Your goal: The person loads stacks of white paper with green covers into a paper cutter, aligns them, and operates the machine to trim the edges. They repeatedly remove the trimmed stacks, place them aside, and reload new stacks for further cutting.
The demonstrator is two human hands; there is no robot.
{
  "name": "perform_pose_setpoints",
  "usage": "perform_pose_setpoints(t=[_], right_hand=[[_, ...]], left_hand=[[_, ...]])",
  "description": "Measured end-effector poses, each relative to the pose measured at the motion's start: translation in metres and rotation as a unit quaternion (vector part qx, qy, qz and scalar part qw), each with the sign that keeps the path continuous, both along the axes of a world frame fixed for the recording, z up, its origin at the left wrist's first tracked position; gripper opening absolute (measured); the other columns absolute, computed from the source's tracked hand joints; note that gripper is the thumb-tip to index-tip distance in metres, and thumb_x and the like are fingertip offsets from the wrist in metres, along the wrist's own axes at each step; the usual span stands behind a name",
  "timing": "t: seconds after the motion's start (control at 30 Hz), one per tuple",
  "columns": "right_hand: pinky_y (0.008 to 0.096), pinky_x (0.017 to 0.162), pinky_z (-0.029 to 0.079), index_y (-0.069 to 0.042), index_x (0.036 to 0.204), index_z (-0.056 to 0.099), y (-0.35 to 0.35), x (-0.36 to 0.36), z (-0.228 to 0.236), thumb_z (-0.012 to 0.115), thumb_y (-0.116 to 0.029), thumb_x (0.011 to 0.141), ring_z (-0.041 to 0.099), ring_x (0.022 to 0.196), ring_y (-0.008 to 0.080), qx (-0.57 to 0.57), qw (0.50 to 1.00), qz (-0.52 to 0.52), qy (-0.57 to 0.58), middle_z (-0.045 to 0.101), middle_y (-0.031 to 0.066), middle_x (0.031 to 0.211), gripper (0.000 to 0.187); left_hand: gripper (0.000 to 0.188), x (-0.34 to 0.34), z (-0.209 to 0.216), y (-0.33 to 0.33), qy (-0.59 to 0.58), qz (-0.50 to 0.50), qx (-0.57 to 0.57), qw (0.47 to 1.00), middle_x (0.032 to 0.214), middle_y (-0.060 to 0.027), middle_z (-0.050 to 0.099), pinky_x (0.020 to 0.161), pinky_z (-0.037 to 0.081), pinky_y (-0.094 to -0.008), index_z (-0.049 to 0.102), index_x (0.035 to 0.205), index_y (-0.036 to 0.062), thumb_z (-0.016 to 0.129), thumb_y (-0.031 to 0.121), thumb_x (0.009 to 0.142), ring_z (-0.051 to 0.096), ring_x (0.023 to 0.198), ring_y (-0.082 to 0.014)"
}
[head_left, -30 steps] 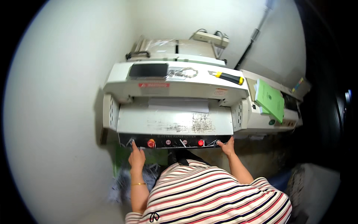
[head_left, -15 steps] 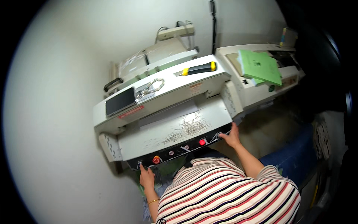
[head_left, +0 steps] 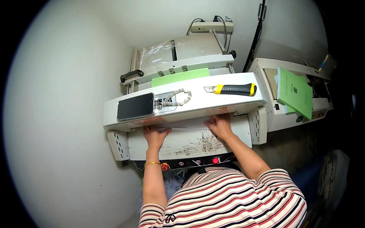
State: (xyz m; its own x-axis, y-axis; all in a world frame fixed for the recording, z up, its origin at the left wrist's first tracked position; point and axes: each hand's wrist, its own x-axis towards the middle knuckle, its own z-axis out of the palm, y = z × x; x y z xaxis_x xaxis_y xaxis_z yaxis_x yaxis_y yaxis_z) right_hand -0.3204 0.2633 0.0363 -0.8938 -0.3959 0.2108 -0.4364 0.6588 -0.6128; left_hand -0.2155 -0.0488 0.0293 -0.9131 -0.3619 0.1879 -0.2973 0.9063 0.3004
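Observation:
Both of my hands reach into the front opening of a white paper-cutting machine [head_left: 197,84]. My left hand [head_left: 154,136] lies at the left part of the opening, its thumb spread to the right; the other fingertips go under the top beam. At the right part, my right hand [head_left: 221,127] has its thumb spread to the left, with fingertips partly hidden by the beam. Between the hands is white paper [head_left: 186,124], and both thumbs are near its front edge. Behind the beam, a green sheet or booklet [head_left: 180,77] shows on the machine's rear bed.
On the beam are a black phone [head_left: 135,106], a beaded bracelet [head_left: 184,97] and a yellow-black utility knife [head_left: 235,89], blade out. A dark control strip with a red button [head_left: 216,160] runs along the front. Green booklets [head_left: 295,93] rest on another machine at right.
Both hands have left the front control strip and moved forward into the opening. The view has shifted, and the green sheet behind the beam now shows.

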Motion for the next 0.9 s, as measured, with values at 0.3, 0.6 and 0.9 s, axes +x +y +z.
perform_pose_setpoints(t=[0.3, 0.6, 0.9], right_hand=[[0.042, 0.08, 0.045, -0.008, 0.059, 0.056, -0.003, -0.008, 0.003, 0.081, -0.034, 0.065, 0.06, 0.082, 0.0315, 0.006, 0.995, -0.012, -0.095, 0.062, 0.0113, 0.076, 0.036], [0.0495, 0.106, 0.031, -0.007, 0.06, 0.053, 0.005, 0.105, 0.01, 0.083, -0.02, 0.063, 0.039, 0.129, 0.0455, -0.06, 0.998, 0.012, 0.008, 0.04, 0.0279, 0.143, 0.033], [0.0307, 0.089, 0.048, 0.002, 0.112, 0.055, 0.018, 0.062, 0.025, 0.068, -0.022, 0.09, 0.059, 0.101, 0.0166, -0.378, 0.808, -0.187, -0.411, 0.062, 0.0088, 0.109, 0.035]], left_hand=[[0.102, -0.004, -0.002, -0.014, -0.065, -0.035, 0.086, 0.994, 0.143, -0.0251, 0.038, 0.112, 0.021, -0.0515, 0.039, 0.143, 0.0042, 0.08, 0.054, 0.064, 0.029, 0.135, -0.0425], [0.103, 0.08, 0.009, -0.027, -0.048, -0.072, 0.061, 0.994, 0.145, -0.0227, 0.03, 0.113, 0.022, -0.0502, 0.037, 0.142, 0.0052, 0.086, 0.045, 0.061, 0.024, 0.138, -0.0411], [0.07, 0.079, 0.023, 0.052, 0.13, -0.223, 0.067, 0.964, 0.134, -0.0167, 0.046, 0.109, 0.03, -0.0468, 0.05, 0.131, 0.0053, 0.079, 0.033, 0.073, 0.04, 0.128, -0.037]])
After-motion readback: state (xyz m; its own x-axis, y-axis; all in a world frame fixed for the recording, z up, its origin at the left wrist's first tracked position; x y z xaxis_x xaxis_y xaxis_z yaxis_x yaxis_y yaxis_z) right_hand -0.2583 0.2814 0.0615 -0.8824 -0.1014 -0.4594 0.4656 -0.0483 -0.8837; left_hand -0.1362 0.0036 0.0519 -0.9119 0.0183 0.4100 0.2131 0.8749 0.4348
